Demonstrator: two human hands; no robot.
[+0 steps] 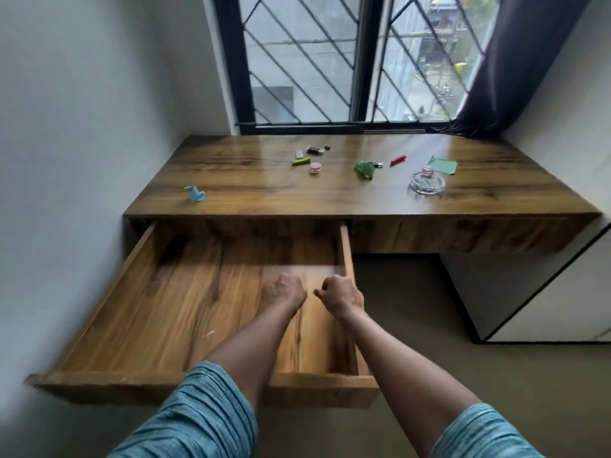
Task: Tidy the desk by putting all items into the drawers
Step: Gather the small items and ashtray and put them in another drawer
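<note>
Our left hand (pixel 287 292) and right hand (pixel 342 294) are both curled into fists, holding nothing we can see, side by side above the open drawer (pixel 148 309). Its right wall runs just beside the right hand; its long axis lies crosswise below the fists. Farther ahead, the desk (pixel 231 180) carries a blue figure (pixel 195 194), jar (pixel 315 167) and ashtray (pixel 426 183).

Bare left hand (pixel 287 292), bare right hand (pixel 342 294), ribbed teal-blue sleeves (pixel 198 414)

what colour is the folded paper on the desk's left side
Light blue paper, in the head view.
</note>
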